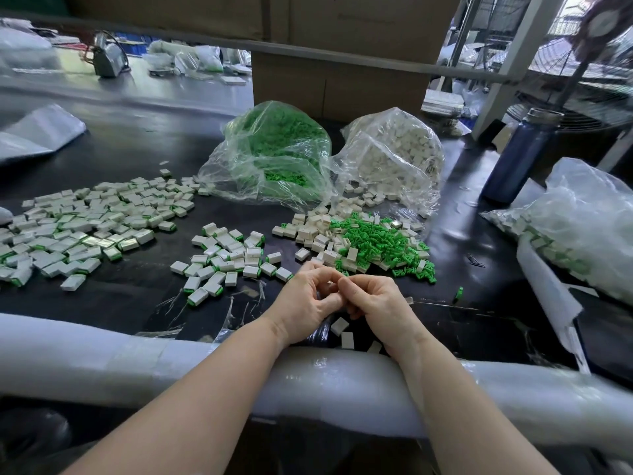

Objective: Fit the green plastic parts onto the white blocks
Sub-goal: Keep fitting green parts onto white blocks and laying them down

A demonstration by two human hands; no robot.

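Both hands met just in front of the worker, near the padded table edge [102, 351]; the left hand [305, 299] and the right hand [373, 303] had their fingers curled in, fingertips pressed together at one spot, pinching at something small between them; what exactly sat in that pinch was hidden, so whether it was a block, a green part or both could not be told. The supply lay just beyond the knuckles: a loose heap of green plastic parts [380, 238] mixed with bare white blocks [318, 231]; three more white blocks [346, 334] lay below the hands, and one stray green piece [459, 292] stood off to the right. Further back sat a bag of green parts [274, 149] and a bag of white blocks [397, 149]; to the left, two spreads of finished blocks [226, 258] showed green edging along one side. By the look of them these pieces would be light, rigid moulded plastic, smooth enough to slip; the green parts seemed small and fiddly, best taken by fingertip at the sides, with the white block held across its flat faces so the open end stayed free; a firm push would probably seat it, though a skewed entry might jam.
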